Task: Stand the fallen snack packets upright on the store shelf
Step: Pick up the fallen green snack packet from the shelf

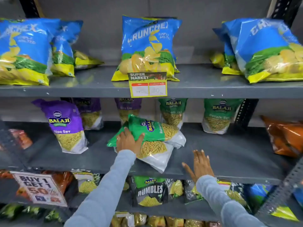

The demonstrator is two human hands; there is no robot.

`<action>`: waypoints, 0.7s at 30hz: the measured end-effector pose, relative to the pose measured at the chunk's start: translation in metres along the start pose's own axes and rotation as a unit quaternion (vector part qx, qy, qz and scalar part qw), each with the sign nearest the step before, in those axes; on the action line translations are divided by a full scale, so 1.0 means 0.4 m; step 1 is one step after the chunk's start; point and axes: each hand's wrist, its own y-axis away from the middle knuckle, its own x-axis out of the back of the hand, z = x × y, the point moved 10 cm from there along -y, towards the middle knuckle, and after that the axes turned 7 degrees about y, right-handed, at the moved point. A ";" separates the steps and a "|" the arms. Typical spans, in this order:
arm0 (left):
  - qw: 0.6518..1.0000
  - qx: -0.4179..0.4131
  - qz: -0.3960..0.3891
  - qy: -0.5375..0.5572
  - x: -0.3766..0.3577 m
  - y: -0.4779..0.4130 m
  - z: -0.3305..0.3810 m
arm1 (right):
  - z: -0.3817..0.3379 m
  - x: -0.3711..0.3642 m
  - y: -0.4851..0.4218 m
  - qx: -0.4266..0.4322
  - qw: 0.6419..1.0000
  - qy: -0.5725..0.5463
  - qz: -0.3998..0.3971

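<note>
Two green Ratlami Sev packets lie fallen, one on the other, in the middle of the grey middle shelf (229, 151). The upper fallen packet (152, 128) is tilted, its top end to the left. The lower fallen packet (155, 154) reaches the shelf's front edge. My left hand (128, 141) grips the top ends of these packets, thumb over the upper one. My right hand (199, 164) hovers open over the bare shelf to the right, fingers spread, holding nothing.
Upright green packets (216, 115) and purple Aloo Sev packets (67, 125) stand on the same shelf, orange bags (285, 136) at the far right. Blue Crunchex bags (147, 48) and a yellow price tag (148, 85) sit on the shelf above. Rumbles packets (150, 192) fill the shelf below.
</note>
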 end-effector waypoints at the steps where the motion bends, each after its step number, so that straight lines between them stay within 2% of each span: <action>1: 0.999 0.034 0.001 0.018 -0.003 -0.026 -0.008 | 0.016 -0.022 -0.016 -0.020 1.000 -0.003 -0.021; 3: 0.993 0.104 -0.002 0.062 -0.006 -0.065 -0.024 | 0.033 -0.056 -0.038 -0.052 0.998 -0.005 -0.025; 6: 0.965 0.191 -0.032 0.178 -0.039 -0.098 -0.033 | 0.040 -0.103 -0.055 -0.079 0.996 -0.009 -0.027; 8: 0.954 0.192 -0.018 0.232 -0.054 -0.114 -0.011 | 0.037 -0.112 -0.061 -0.085 0.996 -0.014 -0.019; 11: 0.949 0.148 -0.024 0.278 -0.086 -0.148 0.059 | 0.040 -0.121 -0.064 -0.085 0.996 -0.010 -0.020; 16: 0.901 0.133 -0.149 0.386 -0.179 -0.158 0.218 | 0.047 -0.109 -0.059 -0.067 0.997 -0.021 -0.018; 18: 0.909 0.099 -0.173 0.365 -0.199 -0.162 0.275 | 0.066 -0.104 -0.061 -0.077 0.991 -0.106 -0.019; 19: 0.922 0.069 -0.171 0.340 -0.201 -0.170 0.300 | 0.081 -0.101 -0.063 -0.091 0.976 -0.199 -0.016; 21: 0.942 0.011 -0.155 0.298 -0.197 -0.179 0.352 | 0.118 -0.095 -0.069 -0.130 0.902 -0.412 -0.014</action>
